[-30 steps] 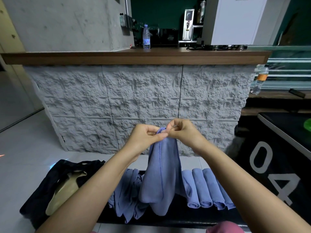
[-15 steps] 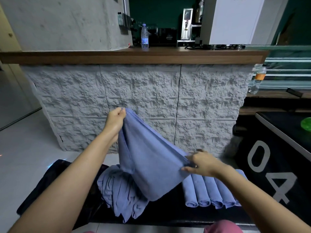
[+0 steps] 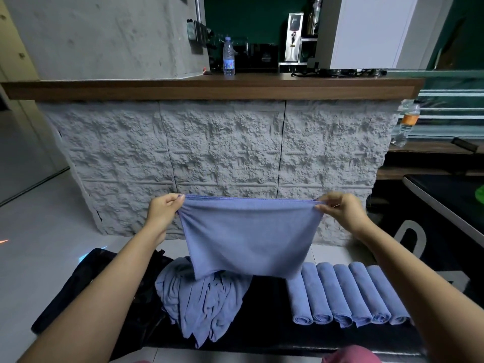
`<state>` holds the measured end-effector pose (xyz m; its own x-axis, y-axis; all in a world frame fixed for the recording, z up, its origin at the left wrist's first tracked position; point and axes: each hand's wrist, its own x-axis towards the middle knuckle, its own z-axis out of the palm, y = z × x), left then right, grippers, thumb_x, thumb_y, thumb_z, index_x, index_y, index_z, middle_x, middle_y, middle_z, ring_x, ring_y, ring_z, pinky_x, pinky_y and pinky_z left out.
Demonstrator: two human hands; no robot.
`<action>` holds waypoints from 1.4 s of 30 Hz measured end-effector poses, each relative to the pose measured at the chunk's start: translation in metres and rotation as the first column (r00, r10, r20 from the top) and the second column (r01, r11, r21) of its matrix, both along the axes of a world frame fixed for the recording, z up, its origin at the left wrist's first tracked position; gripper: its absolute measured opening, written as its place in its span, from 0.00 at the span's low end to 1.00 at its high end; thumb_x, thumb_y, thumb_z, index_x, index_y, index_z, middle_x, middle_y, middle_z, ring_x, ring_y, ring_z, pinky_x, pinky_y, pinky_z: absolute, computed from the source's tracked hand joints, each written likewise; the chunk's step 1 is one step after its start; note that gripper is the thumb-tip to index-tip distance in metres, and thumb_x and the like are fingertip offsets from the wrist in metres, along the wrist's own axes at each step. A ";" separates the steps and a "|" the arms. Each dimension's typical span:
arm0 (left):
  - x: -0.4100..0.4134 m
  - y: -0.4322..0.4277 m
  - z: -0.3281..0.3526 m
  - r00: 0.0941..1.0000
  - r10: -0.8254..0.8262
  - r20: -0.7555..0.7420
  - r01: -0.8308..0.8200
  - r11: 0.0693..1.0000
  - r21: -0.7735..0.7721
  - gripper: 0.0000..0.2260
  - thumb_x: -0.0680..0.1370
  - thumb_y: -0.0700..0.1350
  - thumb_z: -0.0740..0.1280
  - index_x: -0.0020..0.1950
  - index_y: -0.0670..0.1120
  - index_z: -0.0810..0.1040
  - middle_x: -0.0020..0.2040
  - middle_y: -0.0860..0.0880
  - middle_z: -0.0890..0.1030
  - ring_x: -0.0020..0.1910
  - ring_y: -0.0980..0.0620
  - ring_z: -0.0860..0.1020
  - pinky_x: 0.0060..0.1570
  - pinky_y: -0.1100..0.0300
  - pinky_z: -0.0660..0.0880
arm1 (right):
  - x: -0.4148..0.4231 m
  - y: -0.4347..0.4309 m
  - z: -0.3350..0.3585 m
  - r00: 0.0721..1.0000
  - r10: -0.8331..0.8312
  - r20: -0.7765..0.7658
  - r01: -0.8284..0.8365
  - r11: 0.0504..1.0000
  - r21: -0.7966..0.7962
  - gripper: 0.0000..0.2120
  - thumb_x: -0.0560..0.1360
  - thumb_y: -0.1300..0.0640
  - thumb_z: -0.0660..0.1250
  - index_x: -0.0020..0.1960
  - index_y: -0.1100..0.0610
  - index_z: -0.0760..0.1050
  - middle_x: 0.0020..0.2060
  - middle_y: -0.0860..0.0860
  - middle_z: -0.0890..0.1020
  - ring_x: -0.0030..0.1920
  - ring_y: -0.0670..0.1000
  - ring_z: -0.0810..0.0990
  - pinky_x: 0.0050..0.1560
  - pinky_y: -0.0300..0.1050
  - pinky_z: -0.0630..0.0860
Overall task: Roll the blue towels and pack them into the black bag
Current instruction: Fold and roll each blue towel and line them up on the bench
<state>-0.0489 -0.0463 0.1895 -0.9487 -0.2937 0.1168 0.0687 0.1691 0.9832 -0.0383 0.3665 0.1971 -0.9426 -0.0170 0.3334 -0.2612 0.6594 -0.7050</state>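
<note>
Fingers of my left hand [image 3: 163, 213] and right hand [image 3: 340, 212] pinch the top corners of the blue towel [image 3: 251, 237], taut in open air above the table [image 3: 269, 310]; loose pile [image 3: 204, 305] beneath, rolled towels [image 3: 348, 294] right, black bag [image 3: 86, 281] left.

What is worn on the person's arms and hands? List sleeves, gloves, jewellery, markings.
Nothing worn shows. The left arm and right arm are bare to the frame edge, no sleeve in view. The left hand and right hand are ungloved, with no ring, watch, bracelet or marking visible. One left-hand nail looks dark-tinted, perhaps polish; too small to tell.
</note>
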 end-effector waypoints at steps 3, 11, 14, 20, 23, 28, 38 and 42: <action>0.000 -0.004 0.010 0.997 -0.073 -0.037 0.073 0.997 0.010 0.07 0.78 0.41 0.65 0.43 0.44 0.80 0.42 0.47 0.79 0.42 0.53 0.74 0.45 0.60 0.70 | -0.007 0.001 0.014 0.998 -0.059 0.010 0.059 0.998 0.018 0.13 0.71 0.63 0.73 0.54 0.56 0.77 0.35 0.53 0.79 0.37 0.50 0.78 0.32 0.30 0.70; 0.011 -0.022 0.020 0.946 -0.309 0.098 0.268 0.915 0.303 0.06 0.78 0.37 0.62 0.47 0.40 0.80 0.39 0.48 0.84 0.37 0.55 0.81 0.37 0.64 0.79 | 0.012 0.018 0.036 0.846 0.470 0.252 -0.181 0.697 -0.694 0.10 0.71 0.54 0.68 0.47 0.61 0.78 0.37 0.52 0.81 0.37 0.46 0.79 0.38 0.34 0.77; 0.011 -0.017 0.011 0.920 -0.287 0.268 0.169 0.905 0.390 0.05 0.76 0.38 0.66 0.50 0.40 0.80 0.38 0.48 0.85 0.31 0.56 0.82 0.34 0.63 0.79 | 0.006 0.007 0.026 0.854 0.361 0.374 -0.030 0.753 -0.657 0.12 0.69 0.53 0.71 0.43 0.62 0.77 0.33 0.56 0.77 0.31 0.49 0.75 0.29 0.34 0.73; 0.013 0.064 0.017 0.982 -0.098 0.161 0.042 0.947 0.318 0.03 0.74 0.38 0.71 0.46 0.40 0.80 0.30 0.50 0.82 0.25 0.60 0.77 0.28 0.68 0.76 | -0.002 -0.060 0.017 0.973 0.007 0.232 0.127 0.819 -0.559 0.13 0.76 0.63 0.66 0.33 0.60 0.73 0.29 0.55 0.73 0.28 0.49 0.72 0.31 0.38 0.78; 0.021 0.109 0.029 0.985 -0.145 0.089 0.123 0.968 0.220 0.05 0.74 0.37 0.70 0.49 0.38 0.81 0.32 0.46 0.79 0.28 0.55 0.73 0.32 0.65 0.75 | 0.008 -0.104 0.017 0.985 0.057 0.163 0.031 0.870 -0.492 0.11 0.75 0.64 0.68 0.34 0.61 0.76 0.27 0.55 0.76 0.26 0.47 0.75 0.32 0.41 0.80; 0.029 0.141 0.034 0.984 -0.178 0.029 0.175 0.981 0.084 0.06 0.75 0.40 0.70 0.49 0.40 0.82 0.35 0.49 0.81 0.31 0.59 0.76 0.32 0.69 0.75 | 0.018 -0.137 0.018 0.994 0.066 0.091 -0.013 0.871 -0.491 0.06 0.73 0.64 0.71 0.38 0.63 0.78 0.26 0.53 0.79 0.26 0.48 0.78 0.35 0.48 0.81; 0.040 0.135 0.032 0.914 -0.397 -0.079 0.393 0.917 -0.063 0.08 0.70 0.33 0.72 0.46 0.43 0.80 0.41 0.50 0.82 0.38 0.64 0.79 0.41 0.71 0.74 | 0.036 -0.132 0.025 0.953 0.294 0.078 -0.194 0.784 -0.590 0.07 0.79 0.63 0.62 0.47 0.62 0.78 0.35 0.50 0.80 0.36 0.45 0.79 0.41 0.37 0.79; 0.040 0.125 0.038 0.855 -0.517 -0.033 0.508 0.849 -0.147 0.09 0.73 0.34 0.70 0.45 0.48 0.80 0.43 0.53 0.82 0.41 0.64 0.79 0.46 0.71 0.74 | 0.020 -0.099 0.014 0.968 0.222 -0.115 -0.225 0.974 -0.010 0.30 0.66 0.48 0.77 0.64 0.50 0.71 0.61 0.45 0.73 0.61 0.46 0.67 0.63 0.41 0.64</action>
<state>-0.0087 0.0788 0.2273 -0.9484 0.2539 0.1900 0.2469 0.2153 0.9448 -0.0180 0.2675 0.2106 -0.8722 -0.2138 0.4400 -0.4786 0.5593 -0.6769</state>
